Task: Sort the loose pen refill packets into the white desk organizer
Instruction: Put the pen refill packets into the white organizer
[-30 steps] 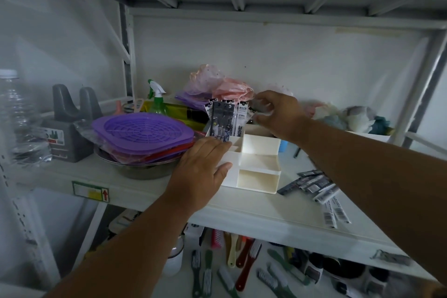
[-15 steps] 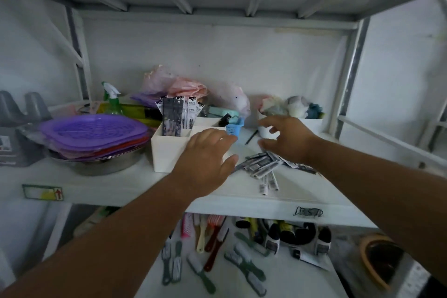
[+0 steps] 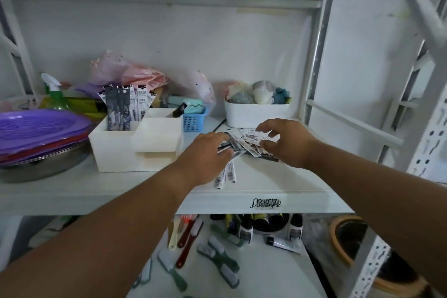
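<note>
organizer (image 3: 121,150): white, sat on shelf (image 3: 72,191) left of both hands, some refill packets upright in its back-left compartment
left hand (image 3: 205,152): palm down on left edge of packet pile, fingers curled over packets
loose packets (image 3: 246,144): fanned on shelf between the hands, right of organizer
right hand (image 3: 287,141): over pile's right side, fingers spread and bent, tips touching packets; grip unclear

Organizer (image 3: 116,150) matt white plastic; packets (image 3: 249,140) glossy film; bowl (image 3: 43,162) shiny metal.
</note>
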